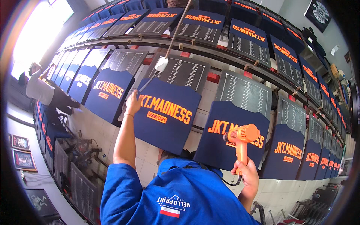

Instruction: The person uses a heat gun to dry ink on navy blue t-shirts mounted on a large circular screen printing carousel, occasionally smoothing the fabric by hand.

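My right hand point(246, 171) is wrapped around the handle of an orange heat gun point(242, 135), its nozzle pointing left. The heat gun is over a navy T-shirt point(210, 152) with orange lettering, stretched on a board. A black cord point(231, 184) runs from the handle back toward my shoulder. My left hand point(132, 103) is closed at the lower end of a grey cord point(149, 81), beside the left edge of another navy printed T-shirt point(161, 131). That cord comes down from a white socket block point(161, 64), which hangs on a cable from above.
Long rows of printing boards point(245, 90) with navy shirts stretch to both sides. Behind them runs a dark metal rail point(213, 50) with pegs. At the left another person point(45, 90) stands beside the row. A dark metal machine point(84, 155) is at lower left; metal frames point(311, 206) at lower right.
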`<state>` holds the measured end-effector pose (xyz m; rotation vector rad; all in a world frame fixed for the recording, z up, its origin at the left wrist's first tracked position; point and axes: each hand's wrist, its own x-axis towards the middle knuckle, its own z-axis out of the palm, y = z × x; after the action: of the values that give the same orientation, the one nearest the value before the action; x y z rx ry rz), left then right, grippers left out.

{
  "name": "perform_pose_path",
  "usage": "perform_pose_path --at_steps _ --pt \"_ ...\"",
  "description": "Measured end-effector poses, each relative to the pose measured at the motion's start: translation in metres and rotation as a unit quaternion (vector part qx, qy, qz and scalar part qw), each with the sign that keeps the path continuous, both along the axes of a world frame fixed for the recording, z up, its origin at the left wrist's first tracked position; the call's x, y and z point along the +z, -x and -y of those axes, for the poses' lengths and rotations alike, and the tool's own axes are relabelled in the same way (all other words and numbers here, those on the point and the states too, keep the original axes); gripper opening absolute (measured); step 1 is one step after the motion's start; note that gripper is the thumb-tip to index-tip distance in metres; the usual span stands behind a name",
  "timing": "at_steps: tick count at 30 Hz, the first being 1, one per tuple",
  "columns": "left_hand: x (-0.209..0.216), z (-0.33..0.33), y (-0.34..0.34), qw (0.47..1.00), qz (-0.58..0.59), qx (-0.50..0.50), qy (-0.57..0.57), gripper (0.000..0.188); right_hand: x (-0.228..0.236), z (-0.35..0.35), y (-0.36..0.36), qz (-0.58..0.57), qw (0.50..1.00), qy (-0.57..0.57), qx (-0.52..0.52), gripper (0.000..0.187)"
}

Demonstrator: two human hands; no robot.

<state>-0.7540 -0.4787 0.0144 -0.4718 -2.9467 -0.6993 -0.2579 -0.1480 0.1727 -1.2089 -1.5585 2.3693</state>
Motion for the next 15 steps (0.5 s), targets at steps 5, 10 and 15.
perform_pose_path --at_steps 5,10,15 --pt "0.018 0.046 0.011 0.99 -0.024 -0.115 -0.083 0.026 -0.011 0.074 0.094 -0.049 0.998 0.038 0.006 0.042" --pt "0.055 0.149 0.008 0.991 0.013 0.041 -0.13 0.027 -0.018 0.152 0.194 -0.063 0.994 0.075 -0.052 0.035" --pt "0.057 0.329 0.069 0.973 -0.089 0.069 -0.202 0.024 -0.005 0.189 0.248 -0.091 0.991 0.068 -0.075 0.031"
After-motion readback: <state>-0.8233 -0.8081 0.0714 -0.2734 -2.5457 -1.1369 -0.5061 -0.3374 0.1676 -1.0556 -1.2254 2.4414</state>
